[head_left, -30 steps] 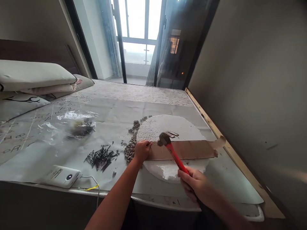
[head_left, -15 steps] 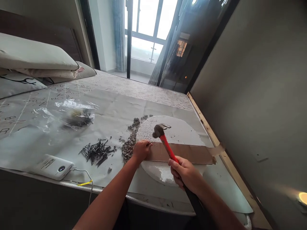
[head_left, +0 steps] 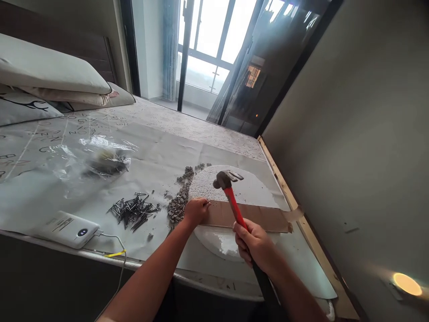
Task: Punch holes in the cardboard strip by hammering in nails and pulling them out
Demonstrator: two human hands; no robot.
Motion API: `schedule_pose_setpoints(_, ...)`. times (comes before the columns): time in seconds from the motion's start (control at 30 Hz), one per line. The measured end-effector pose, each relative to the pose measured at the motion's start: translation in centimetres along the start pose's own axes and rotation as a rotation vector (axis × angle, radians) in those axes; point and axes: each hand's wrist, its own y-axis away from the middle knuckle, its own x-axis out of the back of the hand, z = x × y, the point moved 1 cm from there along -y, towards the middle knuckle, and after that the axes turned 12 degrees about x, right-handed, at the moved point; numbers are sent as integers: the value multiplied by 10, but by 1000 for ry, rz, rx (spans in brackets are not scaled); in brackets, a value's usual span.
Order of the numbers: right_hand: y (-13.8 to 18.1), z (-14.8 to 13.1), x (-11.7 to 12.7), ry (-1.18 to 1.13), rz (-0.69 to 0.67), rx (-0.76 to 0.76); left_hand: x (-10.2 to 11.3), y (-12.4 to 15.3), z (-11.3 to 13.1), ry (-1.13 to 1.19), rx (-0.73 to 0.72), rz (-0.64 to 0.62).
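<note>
From where the head view looks down, everything sorts itself around one landmark, the flat brown cardboard strip [head_left: 264, 218], which lies with its long axis running left to right across a round white foam-like disc [head_left: 256, 188]. The person's left hand [head_left: 196, 210] is at the strip's left end, its fingers drawn together at the tips; whether they pinch something small there, I can't make out. The right hand [head_left: 253, 243] is off the strip's near edge, its fingers wrapped around the handle of a red-handled claw hammer [head_left: 232, 201] with a dark metal head. That hammer slants across the strip, its long axis going from the near side up and leftward to the far side, so its head shows beyond the strip's far edge, just right of the left fingertips. The blunt striking face turns toward the strip's left end, the claw toward its right. The head seems to hang in the air, how high I can't judge. The left hand is nearer the hammer's head, the right one holds its handle. Beyond the strip's left end lie grey stone chips [head_left: 177, 205], then a loose heap of dark metal nails [head_left: 134, 209].
</note>
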Motion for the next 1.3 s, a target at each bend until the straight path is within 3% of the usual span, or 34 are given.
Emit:
schedule_pose_setpoints(0.13, -4, 12, -4, 41, -52, -123, -1, 1, -2, -26, 8, 8)
schedule_pose_setpoints(0.3, -1, 11, -4, -18, -35, -4, -4, 0, -4, 0, -2, -5)
schedule_pose_setpoints(0.4, -3, 17, -7, -3, -46, -62, -3, -1, -4, 50, 26, -16)
schedule_pose_setpoints(0.5, -4, 22, -9, 19, -47, -124, 2, 0, -4, 130, 21, -52)
schedule_pose_setpoints(0.6, -3, 14, -6, 20, -27, -33, 11, 2, -4, 252, 18, -73)
schedule_pose_setpoints(0.73, -3, 11, -8, 43, -45, -11, 20, 2, -8, 493, 160, -27)
schedule_pose_setpoints(0.87, -7, 29, -15, 68, -54, -140, 18, -1, -18, 677, 264, -46)
schedule_pose_setpoints(1.1, -3, 28, -15, 19, -36, -28, 14, -7, -23, 805, 278, -95)
schedule_pose_setpoints(1.3, -10, 51, -22, 24, 6, -129, 13, -7, -25, 895, 269, -125)
